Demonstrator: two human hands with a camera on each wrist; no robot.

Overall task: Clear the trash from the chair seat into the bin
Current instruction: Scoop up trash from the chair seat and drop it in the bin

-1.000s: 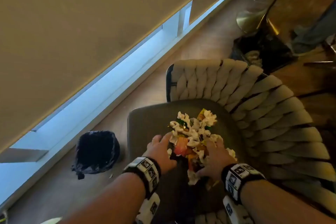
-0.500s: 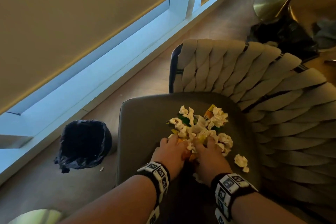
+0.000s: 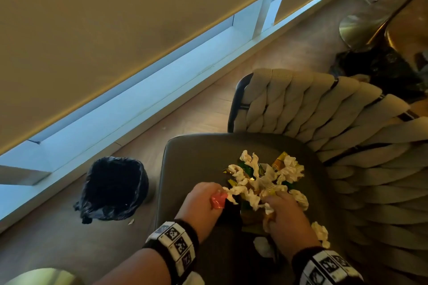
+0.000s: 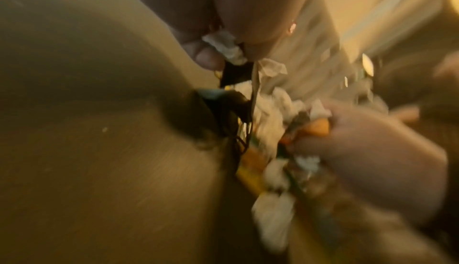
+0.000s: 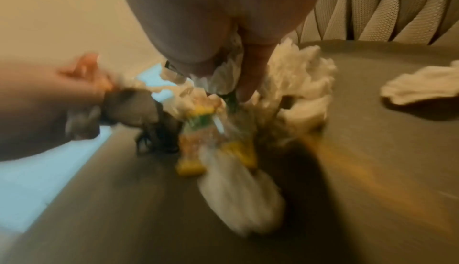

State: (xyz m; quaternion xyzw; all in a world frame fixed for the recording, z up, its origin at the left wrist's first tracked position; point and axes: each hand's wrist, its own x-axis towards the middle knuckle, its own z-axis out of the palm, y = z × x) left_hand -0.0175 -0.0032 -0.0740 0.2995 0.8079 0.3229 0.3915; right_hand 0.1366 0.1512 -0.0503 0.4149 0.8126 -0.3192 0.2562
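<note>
A heap of trash [image 3: 266, 176], crumpled white tissues mixed with yellow and green wrappers, lies on the grey chair seat [image 3: 196, 159]. My left hand [image 3: 206, 201] grips a red wrapper [image 3: 217, 200] and white tissue at the heap's near left edge. My right hand [image 3: 282, 213] curls round tissue and wrappers at its near right edge; the right wrist view shows white tissue [image 5: 223, 73] between thumb and fingers. Loose tissues lie beside the right wrist [image 3: 320, 233] and below it [image 3: 262, 246]. The bin [image 3: 115, 188], lined with a black bag, stands on the floor left of the chair.
The chair's woven beige backrest [image 3: 324, 109] curves round the seat's far and right sides. A window sill [image 3: 115, 118] runs along the wall behind the bin. A black bag [image 3: 379, 69] and a brass table base [image 3: 361, 28] sit at the far right. A paper scrap [image 3: 131, 221] lies by the bin.
Both hands have closed on parts of the heap and pulled them toward the seat's near edge. A red wrapper now shows in my left hand. A tissue has dropped near my right wrist.
</note>
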